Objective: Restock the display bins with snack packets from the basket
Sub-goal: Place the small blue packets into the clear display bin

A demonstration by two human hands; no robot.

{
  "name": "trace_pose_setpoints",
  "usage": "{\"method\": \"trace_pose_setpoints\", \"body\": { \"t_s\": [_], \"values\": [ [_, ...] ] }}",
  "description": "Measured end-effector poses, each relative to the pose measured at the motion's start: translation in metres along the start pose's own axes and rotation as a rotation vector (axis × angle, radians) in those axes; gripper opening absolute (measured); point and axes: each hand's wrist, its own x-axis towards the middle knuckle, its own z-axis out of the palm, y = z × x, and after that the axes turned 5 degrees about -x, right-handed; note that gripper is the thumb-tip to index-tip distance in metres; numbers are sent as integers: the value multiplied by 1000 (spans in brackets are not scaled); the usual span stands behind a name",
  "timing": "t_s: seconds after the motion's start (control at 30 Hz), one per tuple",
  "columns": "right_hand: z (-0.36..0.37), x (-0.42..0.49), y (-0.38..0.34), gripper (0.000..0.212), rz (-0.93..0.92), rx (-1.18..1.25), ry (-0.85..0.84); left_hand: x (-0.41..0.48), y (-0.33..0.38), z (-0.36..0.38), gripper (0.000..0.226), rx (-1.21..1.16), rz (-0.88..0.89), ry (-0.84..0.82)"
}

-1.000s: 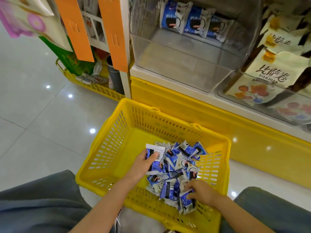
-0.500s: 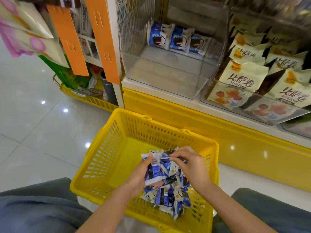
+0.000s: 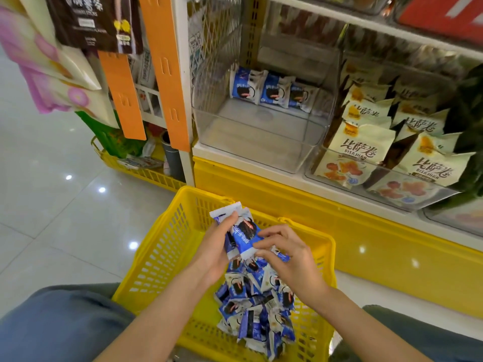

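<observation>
Left hand (image 3: 213, 246) is gripping a couple of blue snack packets (image 3: 241, 235), and the right hand (image 3: 290, 257) is pinching their lower edge. Both are just above the packet pile (image 3: 256, 307) in the yellow basket (image 3: 167, 231). The clear bin (image 3: 261, 137) on the shelf has three more packets (image 3: 271, 91) at the back.

The pale glossy tiled floor (image 3: 52, 218) carries the yellow basket (image 3: 162, 252), standing straight below the left hand's (image 3: 213, 249) grip on the held packets (image 3: 243, 233). Above and beyond the grip, the white shelf (image 3: 235, 163) bears a clear display bin (image 3: 261, 137) with three blue packets (image 3: 273, 91) upright along its back wall. Up and right of the grip, a second clear bin (image 3: 379, 178) stands just beside it, filled with cream packets (image 3: 366, 145).
</observation>
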Motion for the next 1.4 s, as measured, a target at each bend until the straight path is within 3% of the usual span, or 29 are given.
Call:
{"method": "trace_pose_setpoints", "body": {
  "t_s": [0.17, 0.33, 0.47, 0.53, 0.6, 0.73, 0.87, 0.97, 1.1, 1.2, 1.33, 1.4],
  "values": [
    [-8, 29, -29, 24, 321, 284, 46, 0, 31, 10, 34, 235, 285, -3],
    [-17, 68, -52, 16, 431, 371, -144, 0, 62, 19, 23, 393, 455, -120],
    [-28, 94, -62, 14, 441, 388, -163, 2, 87, 23, 24, 364, 462, -160],
    [-33, 107, -66, 15, 461, 414, -96, 3, 96, 21, 37, 314, 434, -171],
    [-39, 120, -68, 23, 484, 477, -10, 5, 102, 19, 53, 267, 382, -194],
    [-44, 137, -74, 34, 504, 598, 11, 9, 109, 18, 57, 230, 365, -199],
    [-49, 143, -75, 56, 507, 381, -85, 13, 118, 21, 48, 274, 437, -111],
    [-57, 152, -74, 41, 453, 53, -110, 16, 125, 22, 28, 387, 512, -46],
    [-66, 168, -78, 34, 321, -217, -200, 18, 134, 23, 30, 527, 620, 9],
    [-70, 183, -82, 27, 255, -254, -256, 21, 143, 20, 40, 557, 658, 34],
    [-80, 204, -85, 28, 274, -305, -408, 26, 151, 15, 35, 485, 681, 54],
    [-90, 221, -79, 45, 319, -338, -300, 30, 154, 12, 39, 401, 652, 50]
  ]
}}
